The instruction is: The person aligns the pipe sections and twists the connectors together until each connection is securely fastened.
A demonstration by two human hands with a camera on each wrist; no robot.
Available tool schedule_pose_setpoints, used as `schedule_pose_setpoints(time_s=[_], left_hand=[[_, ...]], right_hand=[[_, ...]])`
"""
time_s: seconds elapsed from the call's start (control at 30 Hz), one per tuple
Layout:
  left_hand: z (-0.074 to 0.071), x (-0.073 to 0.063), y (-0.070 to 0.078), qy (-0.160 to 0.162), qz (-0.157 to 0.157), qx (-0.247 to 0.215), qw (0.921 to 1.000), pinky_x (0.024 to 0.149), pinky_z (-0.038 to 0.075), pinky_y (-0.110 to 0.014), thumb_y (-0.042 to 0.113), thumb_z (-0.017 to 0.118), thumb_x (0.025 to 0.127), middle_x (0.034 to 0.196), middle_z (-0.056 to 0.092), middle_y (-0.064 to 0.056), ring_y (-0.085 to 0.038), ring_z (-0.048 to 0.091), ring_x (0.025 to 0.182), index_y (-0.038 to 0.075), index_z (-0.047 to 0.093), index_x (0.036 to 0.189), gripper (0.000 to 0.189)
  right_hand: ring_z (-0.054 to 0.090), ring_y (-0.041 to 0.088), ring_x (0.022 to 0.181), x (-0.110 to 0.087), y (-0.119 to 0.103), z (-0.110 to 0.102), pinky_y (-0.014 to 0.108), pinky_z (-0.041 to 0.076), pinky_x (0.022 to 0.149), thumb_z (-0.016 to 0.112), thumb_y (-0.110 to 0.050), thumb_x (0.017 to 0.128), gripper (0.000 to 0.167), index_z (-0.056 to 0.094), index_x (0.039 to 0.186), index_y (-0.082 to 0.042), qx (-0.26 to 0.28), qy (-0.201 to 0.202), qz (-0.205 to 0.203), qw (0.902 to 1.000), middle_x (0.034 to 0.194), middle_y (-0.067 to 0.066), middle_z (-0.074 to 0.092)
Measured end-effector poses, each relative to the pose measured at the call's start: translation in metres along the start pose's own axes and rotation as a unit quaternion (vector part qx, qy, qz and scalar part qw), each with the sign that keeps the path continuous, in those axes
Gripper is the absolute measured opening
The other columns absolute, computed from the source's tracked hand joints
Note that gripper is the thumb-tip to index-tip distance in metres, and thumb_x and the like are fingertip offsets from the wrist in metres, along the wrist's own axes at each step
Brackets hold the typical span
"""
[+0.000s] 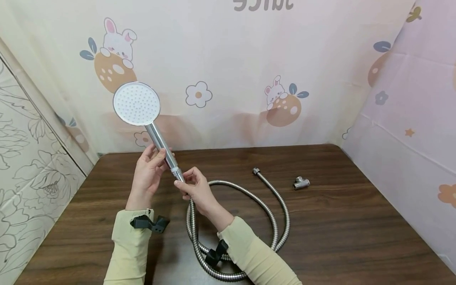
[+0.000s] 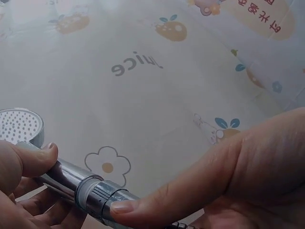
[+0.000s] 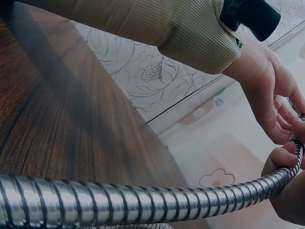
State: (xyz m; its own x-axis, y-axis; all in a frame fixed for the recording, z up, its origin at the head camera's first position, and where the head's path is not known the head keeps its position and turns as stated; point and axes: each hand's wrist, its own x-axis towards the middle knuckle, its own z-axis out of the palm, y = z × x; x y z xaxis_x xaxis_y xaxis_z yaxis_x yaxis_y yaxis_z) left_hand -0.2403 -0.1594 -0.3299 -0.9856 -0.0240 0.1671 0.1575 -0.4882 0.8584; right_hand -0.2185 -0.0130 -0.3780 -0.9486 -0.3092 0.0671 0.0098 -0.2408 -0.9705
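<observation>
A chrome shower head with a round white nozzle face is held up, tilted to the left, above the far part of the table. My left hand grips its handle. At the handle's lower end my right hand pinches the hose's connector nut, seen close in the left wrist view as a ribbed collar. A pale ring shows between collar and handle; how tightly they are joined I cannot tell. From the right hand the metal hose runs down and loops on the table, large across the right wrist view.
The hose's other end, with a nut, lies on the dark wooden table. To its right sits a small chrome tee fitting. A printed curtain hangs behind the table's back edge. Black cameras are strapped to both wrists.
</observation>
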Motion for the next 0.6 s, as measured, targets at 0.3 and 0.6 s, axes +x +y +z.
schedule_pose_setpoints(time_s=[0.3,0.6], left_hand=[[0.005,0.000,0.003,0.013,0.015,0.018,0.9996,0.066,0.051,-0.022,0.007,0.055,0.089,0.095,0.061,-0.003,-0.013,0.064,0.082,0.011,0.047,0.120,0.032],[0.011,-0.002,0.003,0.032,0.039,0.044,0.9977,0.065,0.050,-0.021,0.006,0.055,0.089,0.094,0.061,-0.004,-0.014,0.064,0.082,0.011,0.050,0.120,0.032]], right_hand=[[0.046,0.008,0.055,-0.002,-0.006,0.002,0.020,0.041,0.049,0.062,-0.006,0.084,0.027,0.045,0.103,0.003,-0.006,0.006,0.004,1.0000,0.083,0.001,0.047],[0.045,0.007,0.055,0.000,-0.003,0.002,0.019,0.040,0.048,0.063,-0.006,0.084,0.026,0.046,0.101,0.004,0.001,0.020,-0.006,0.9998,0.076,-0.001,0.047]])
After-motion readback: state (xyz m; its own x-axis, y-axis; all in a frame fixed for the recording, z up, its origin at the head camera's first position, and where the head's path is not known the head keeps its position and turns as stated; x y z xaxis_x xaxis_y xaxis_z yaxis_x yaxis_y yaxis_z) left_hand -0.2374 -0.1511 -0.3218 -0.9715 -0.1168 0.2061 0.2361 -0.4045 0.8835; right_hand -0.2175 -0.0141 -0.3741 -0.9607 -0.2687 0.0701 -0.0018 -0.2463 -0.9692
